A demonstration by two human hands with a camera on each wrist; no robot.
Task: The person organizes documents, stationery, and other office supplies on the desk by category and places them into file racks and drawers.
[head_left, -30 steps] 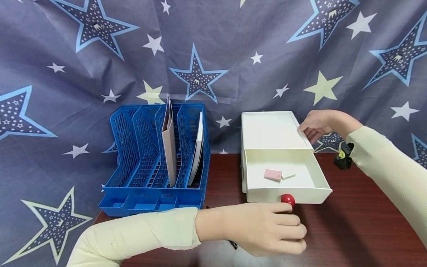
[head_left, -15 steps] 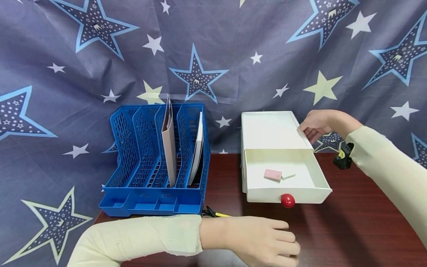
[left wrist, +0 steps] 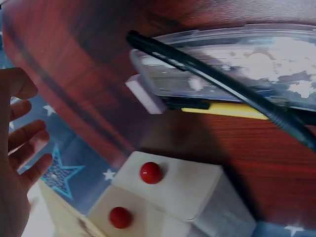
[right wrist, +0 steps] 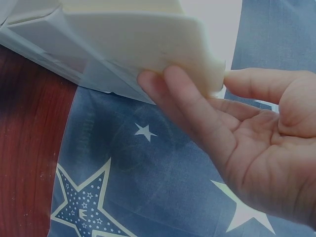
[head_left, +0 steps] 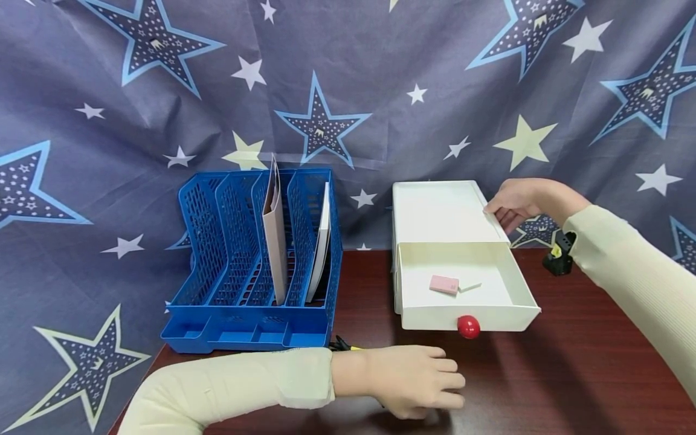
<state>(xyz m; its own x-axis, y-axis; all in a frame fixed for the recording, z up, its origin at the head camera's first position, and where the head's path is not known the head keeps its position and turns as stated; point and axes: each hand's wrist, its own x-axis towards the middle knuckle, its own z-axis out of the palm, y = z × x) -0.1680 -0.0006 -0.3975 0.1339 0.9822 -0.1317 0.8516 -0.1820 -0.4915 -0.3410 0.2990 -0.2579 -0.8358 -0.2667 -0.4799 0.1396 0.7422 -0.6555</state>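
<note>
My left hand (head_left: 413,380) is low over the table in front of a white drawer unit (head_left: 435,211), its fingers loosely bent and holding nothing. Beneath it, the left wrist view shows a clear plastic case (left wrist: 222,79), a black pen (left wrist: 207,74) across it, a yellow-and-black tool (left wrist: 232,110) and a small pale block (left wrist: 146,95). My right hand (head_left: 516,202) touches the unit's right side, fingers fairly straight on the wall and thumb at the edge. The upper drawer (head_left: 435,319) stands pulled out, with a red knob (head_left: 469,327); a pink eraser (head_left: 444,284) and small white piece (head_left: 470,287) lie inside.
A blue file rack (head_left: 198,241) stands left of the drawer unit, holding a beige folder (head_left: 277,254) and a white book (head_left: 319,254). Both rest on the dark red table (head_left: 587,350). Behind hangs a star-patterned cloth (head_left: 380,133).
My left hand has let go of the drawer's red knob and moved down and left over the table. The right hand and the drawer have stayed in place.
</note>
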